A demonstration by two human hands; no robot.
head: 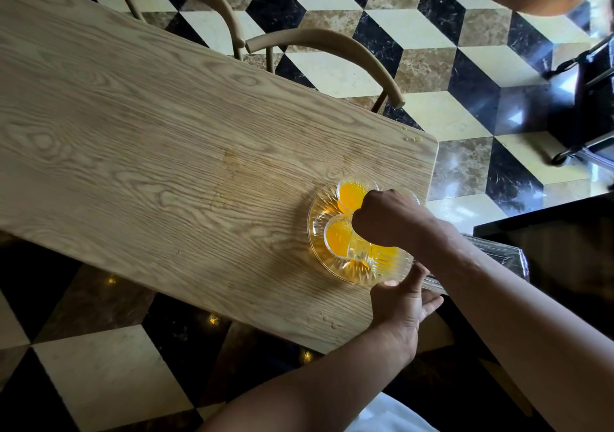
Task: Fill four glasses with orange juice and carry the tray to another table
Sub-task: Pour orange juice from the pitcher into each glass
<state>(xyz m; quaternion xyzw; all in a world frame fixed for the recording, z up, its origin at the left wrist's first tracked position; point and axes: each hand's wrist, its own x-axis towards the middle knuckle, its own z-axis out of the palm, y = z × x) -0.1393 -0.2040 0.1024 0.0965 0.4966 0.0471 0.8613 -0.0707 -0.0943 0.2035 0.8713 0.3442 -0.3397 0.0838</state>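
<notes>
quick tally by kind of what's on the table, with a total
glasses with juice: 3 seen, one at the back, one at the left, one under the jug's mouth; the right hand may hide more
tray: 1
jug: 1, tilted over the tray, right hand gripping it, left hand under it
total: 5

Both forearms are bare; possibly a white garment below.
</notes>
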